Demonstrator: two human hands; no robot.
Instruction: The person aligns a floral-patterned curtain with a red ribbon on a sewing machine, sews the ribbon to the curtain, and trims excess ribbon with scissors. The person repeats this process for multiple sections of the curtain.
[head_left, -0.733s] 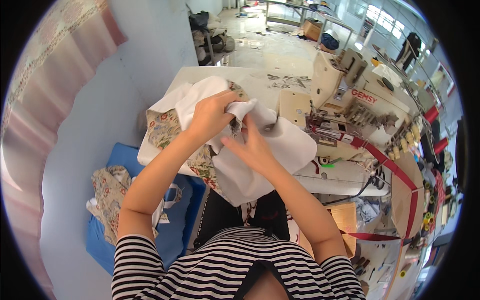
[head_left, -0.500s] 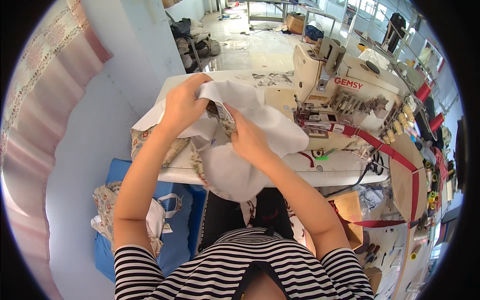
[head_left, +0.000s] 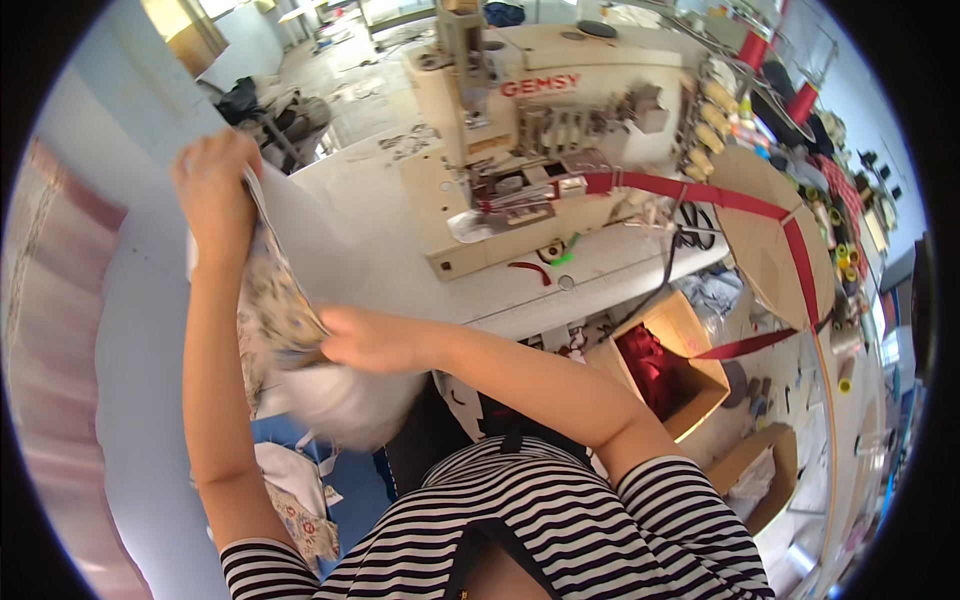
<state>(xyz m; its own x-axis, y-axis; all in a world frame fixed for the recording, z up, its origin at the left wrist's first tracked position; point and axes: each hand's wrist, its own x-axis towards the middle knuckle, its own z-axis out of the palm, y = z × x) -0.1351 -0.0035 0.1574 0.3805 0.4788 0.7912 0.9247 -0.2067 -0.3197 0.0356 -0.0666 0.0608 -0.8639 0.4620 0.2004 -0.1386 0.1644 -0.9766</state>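
Observation:
Stretched between my hands is a piece of floral cloth with white backing (head_left: 282,295), partly blurred by motion. My left hand (head_left: 215,190) grips its upper end, raised at the left beyond the table's edge. Lower down and nearer my body, my right hand (head_left: 375,340) pinches the cloth's edge between thumb and fingers. White material hangs below my right hand, over my lap. To the right of the cloth stands a cream sewing machine (head_left: 600,75), which neither hand touches. A dark red tape (head_left: 740,200) runs into its needle area.
A cardboard disc (head_left: 765,255) carries the tape at the right. An open carton (head_left: 708,398) below holds red material. More floral and white cloth (head_left: 290,475) lies over something blue at lower left. A curved red scrap (head_left: 530,268) rests on the white table (head_left: 480,300).
Both hands have moved left with the cloth, away from the machine. The cloth is now drawn out between them, left hand high and right hand low. The view has swung right.

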